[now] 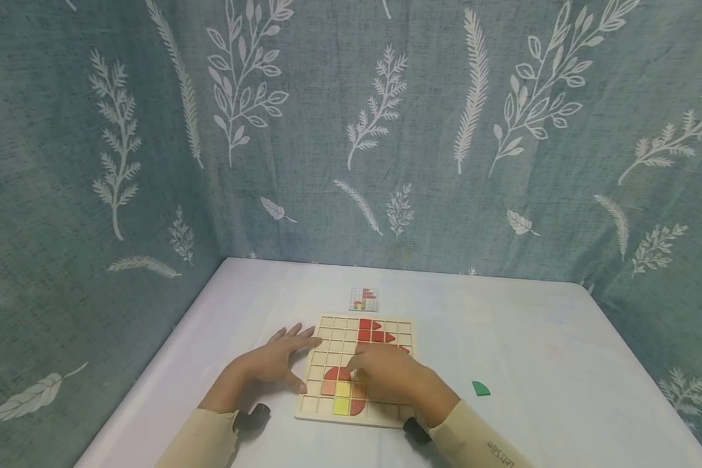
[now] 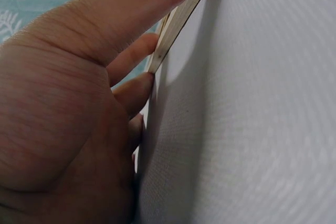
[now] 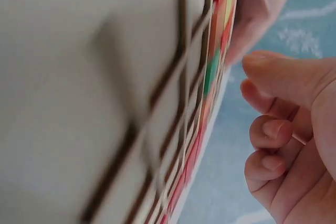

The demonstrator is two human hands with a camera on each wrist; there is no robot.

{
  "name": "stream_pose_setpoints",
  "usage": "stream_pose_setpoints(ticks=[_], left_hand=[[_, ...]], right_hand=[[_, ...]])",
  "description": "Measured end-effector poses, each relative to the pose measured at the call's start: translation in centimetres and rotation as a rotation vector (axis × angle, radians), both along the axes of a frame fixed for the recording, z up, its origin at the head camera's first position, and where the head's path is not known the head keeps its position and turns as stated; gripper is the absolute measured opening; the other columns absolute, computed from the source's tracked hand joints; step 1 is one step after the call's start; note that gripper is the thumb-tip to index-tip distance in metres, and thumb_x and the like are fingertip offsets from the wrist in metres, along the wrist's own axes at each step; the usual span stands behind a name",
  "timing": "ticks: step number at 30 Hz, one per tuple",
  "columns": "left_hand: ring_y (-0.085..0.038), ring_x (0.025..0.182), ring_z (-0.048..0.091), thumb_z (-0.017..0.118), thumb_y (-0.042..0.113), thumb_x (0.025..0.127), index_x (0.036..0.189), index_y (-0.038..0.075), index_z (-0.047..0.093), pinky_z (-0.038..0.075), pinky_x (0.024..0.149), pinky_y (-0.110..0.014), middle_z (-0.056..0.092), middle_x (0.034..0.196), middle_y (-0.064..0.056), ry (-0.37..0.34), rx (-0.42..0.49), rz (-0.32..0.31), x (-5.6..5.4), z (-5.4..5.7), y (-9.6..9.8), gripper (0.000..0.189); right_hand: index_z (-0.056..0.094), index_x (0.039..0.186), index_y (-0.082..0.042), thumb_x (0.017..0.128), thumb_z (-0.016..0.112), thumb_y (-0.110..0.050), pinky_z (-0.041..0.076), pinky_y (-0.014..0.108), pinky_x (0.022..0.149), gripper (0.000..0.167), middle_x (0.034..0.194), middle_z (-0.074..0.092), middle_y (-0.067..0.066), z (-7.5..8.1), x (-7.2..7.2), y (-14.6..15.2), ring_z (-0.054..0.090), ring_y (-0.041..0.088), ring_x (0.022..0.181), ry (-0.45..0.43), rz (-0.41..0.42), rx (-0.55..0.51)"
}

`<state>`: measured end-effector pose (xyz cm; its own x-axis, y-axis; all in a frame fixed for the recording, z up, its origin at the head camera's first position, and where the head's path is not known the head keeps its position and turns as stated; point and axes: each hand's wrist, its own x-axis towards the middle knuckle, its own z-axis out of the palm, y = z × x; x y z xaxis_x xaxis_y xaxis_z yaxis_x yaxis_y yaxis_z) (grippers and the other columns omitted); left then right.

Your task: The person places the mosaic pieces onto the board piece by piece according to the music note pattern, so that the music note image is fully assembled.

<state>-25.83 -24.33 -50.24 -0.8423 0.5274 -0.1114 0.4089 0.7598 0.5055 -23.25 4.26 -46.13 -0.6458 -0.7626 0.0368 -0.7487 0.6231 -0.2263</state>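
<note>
A square wooden grid board lies on the white table, with red, orange and yellow flat pieces set in its cells. My left hand is spread along the board's left side, its thumb and fingertips at the edge; the left wrist view shows fingertips touching the wooden rim. Above the board's middle is my right hand, fingers curled, covering several cells. In the right wrist view its thumb and index tips come close together with no piece visible between them. A green piece shows on the board there.
A small pattern card with a gridded picture lies behind the board. One green quarter-circle piece sits on the table to the right. Patterned teal cloth hangs behind and at the sides of the table.
</note>
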Motion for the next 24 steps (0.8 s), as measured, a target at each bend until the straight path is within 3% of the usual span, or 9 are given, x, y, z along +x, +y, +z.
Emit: stream_pose_setpoints(ticks=[4, 9, 18, 24], left_hand=[[-0.033, 0.147, 0.003, 0.086, 0.056, 0.055, 0.147, 0.020, 0.045, -0.003, 0.116, -0.056, 0.025, 0.159, -0.008, -0.013, -0.003, 0.019, 0.1, 0.1, 0.2, 0.107], [-0.031, 0.148, 0.003, 0.086, 0.058, 0.054, 0.147, 0.022, 0.045, -0.002, 0.116, -0.055, 0.024, 0.159, -0.006, -0.021, -0.013, 0.035, 0.1, 0.1, 0.1, 0.108], [-0.032, 0.148, 0.003, 0.086, 0.057, 0.054, 0.147, 0.023, 0.045, -0.002, 0.116, -0.055, 0.025, 0.159, -0.007, -0.019, 0.003, 0.034, -0.1, 0.0, 0.1, 0.107], [-0.031, 0.148, 0.003, 0.087, 0.057, 0.053, 0.146, 0.024, 0.046, -0.002, 0.116, -0.055, 0.026, 0.159, -0.006, -0.026, 0.004, 0.044, -0.1, -0.1, 0.1, 0.107]], right_hand=[[0.074, 0.108, -0.021, 0.090, 0.070, -0.018, 0.053, 0.028, 0.083, 0.019, 0.103, 0.064, -0.013, 0.2, -0.1, 3.0, 0.063, 0.007, 0.094, 0.047, -0.047, 0.015], [0.074, 0.104, -0.019, 0.088, 0.072, -0.019, 0.054, 0.029, 0.075, 0.016, 0.095, 0.063, -0.012, 0.2, 0.0, 7.0, 0.061, 0.006, 0.084, 0.052, -0.116, 0.008], [0.074, 0.099, -0.015, 0.083, 0.077, -0.014, 0.053, 0.033, 0.072, 0.016, 0.083, 0.058, -0.011, 0.9, 0.1, 13.1, 0.059, 0.010, 0.078, 0.032, -0.342, 0.019], [0.073, 0.098, -0.012, 0.080, 0.078, -0.014, 0.052, 0.034, 0.070, 0.018, 0.081, 0.057, -0.011, 0.8, 0.6, 16.5, 0.057, 0.010, 0.075, 0.012, -0.357, 0.035]])
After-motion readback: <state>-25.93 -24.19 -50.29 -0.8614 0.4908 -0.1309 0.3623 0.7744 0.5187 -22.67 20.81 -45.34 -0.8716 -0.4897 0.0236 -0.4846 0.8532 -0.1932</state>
